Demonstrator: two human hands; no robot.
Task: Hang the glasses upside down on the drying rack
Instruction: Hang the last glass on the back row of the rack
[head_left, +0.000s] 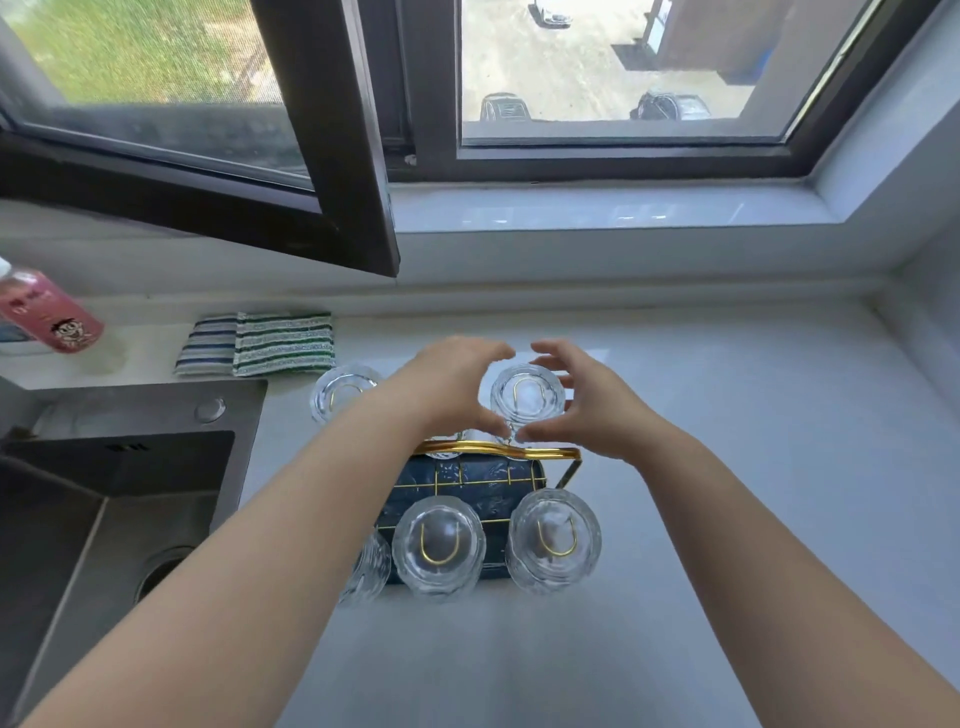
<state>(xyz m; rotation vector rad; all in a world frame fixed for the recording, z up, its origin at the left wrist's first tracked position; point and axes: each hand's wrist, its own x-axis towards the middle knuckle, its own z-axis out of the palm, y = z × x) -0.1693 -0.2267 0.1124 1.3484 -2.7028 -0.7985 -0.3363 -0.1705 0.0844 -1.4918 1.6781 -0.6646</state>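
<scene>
A gold wire drying rack (498, 451) with a dark blue base stands on the white counter. Several clear glasses hang upside down on its prongs: one at the far right (527, 397), one at the far left (343, 396), two in front (439, 545) (553, 540), and another partly hidden under my left forearm (370, 569). My left hand (452, 387) and my right hand (582, 400) curve around the far right glass from either side, fingers spread, thumbs low by its rim. Whether the fingers touch the glass is unclear.
A steel sink (104, 499) lies at the left. Striped folded cloths (260, 344) rest behind it, and a pink bottle (47, 314) stands at the far left. An open window frame (332, 156) juts over the counter's back edge.
</scene>
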